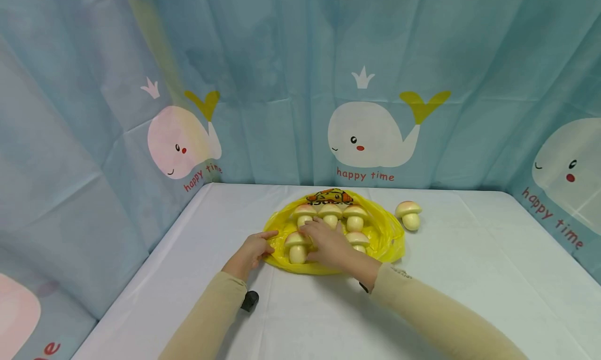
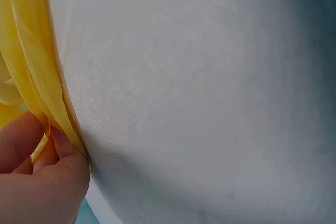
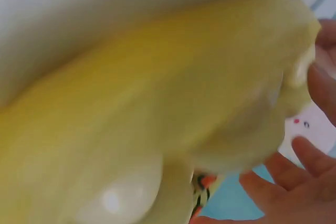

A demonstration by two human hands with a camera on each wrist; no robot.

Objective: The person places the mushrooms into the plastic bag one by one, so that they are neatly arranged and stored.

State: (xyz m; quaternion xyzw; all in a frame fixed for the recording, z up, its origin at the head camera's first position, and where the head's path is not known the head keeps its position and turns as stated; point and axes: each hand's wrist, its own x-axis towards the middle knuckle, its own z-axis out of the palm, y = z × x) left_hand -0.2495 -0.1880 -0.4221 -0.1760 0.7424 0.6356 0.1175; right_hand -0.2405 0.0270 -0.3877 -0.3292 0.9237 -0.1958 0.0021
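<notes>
A yellow plastic bag (image 1: 392, 240) lies spread on the table, its mouth facing me. Several toy mushrooms with cream stems and pinkish caps sit inside, among them a front-left mushroom (image 1: 297, 254) and a front-right mushroom (image 1: 358, 240). My left hand (image 1: 249, 253) is at the bag's left edge; in the left wrist view its thumb and fingers pinch the yellow film (image 2: 39, 66). Over the bag's mouth, my right hand (image 1: 331, 249) has its fingers spread beside the front-left mushroom, fingertips at its cap. The right wrist view is blurred, with loosely spread fingers (image 3: 310, 153) showing.
One more mushroom (image 1: 410, 219) stands outside the bag, to its right. A white cloth covers the table (image 1: 469, 276). Behind it hangs a blue curtain (image 1: 281, 135) printed with whales. A small black object (image 1: 250, 300) shows by the left sleeve.
</notes>
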